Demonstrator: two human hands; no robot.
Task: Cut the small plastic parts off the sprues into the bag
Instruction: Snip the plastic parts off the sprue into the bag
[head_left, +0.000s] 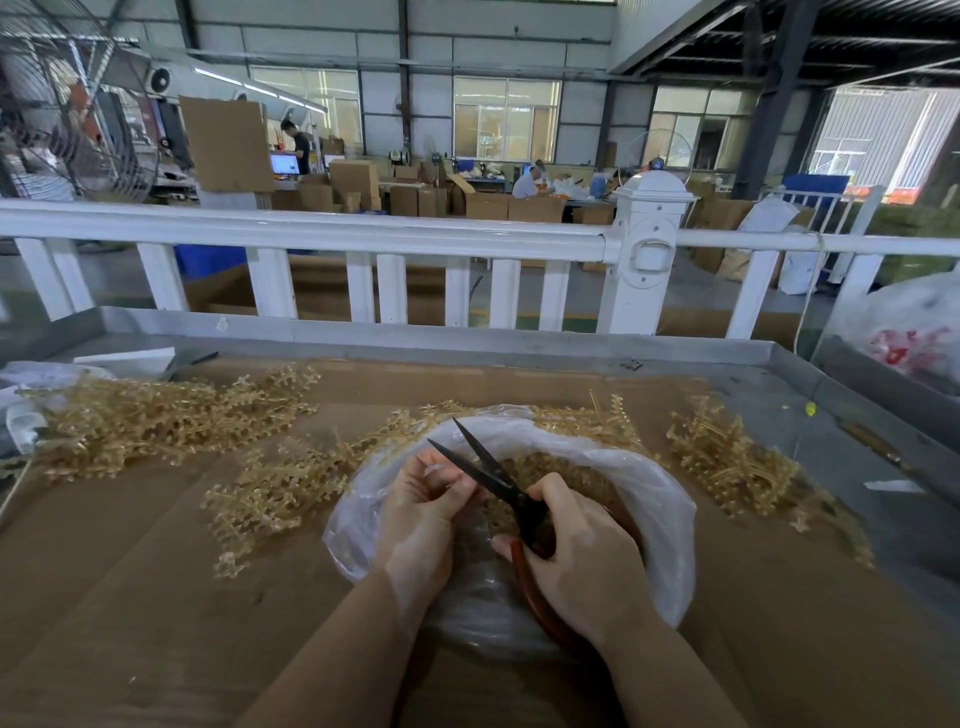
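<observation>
1. The clear plastic bag (660, 499) sits open on the cardboard-covered table (156, 597), right in front of the person, with its mouth rolled wide and a heap of cut amber parts (566, 470) inside.
2. The right hand (576, 551) is over the bag, fingers curled round the red-brown handles of the scissors (498, 480); the dark blades stand apart, pointing up and away to the left.
3. The left hand (426, 506) is at the bag's left edge, fingers curled in toward the blades; whatever it pinches is too small to make out.
4. Loose amber sprues lie around the bag: a big pile far left (156, 421), a smaller pile (275, 493) just left of the bag, and another pile to the right (727, 457).
5. A white railing (363, 234) runs behind the table's raised metal rim.
</observation>
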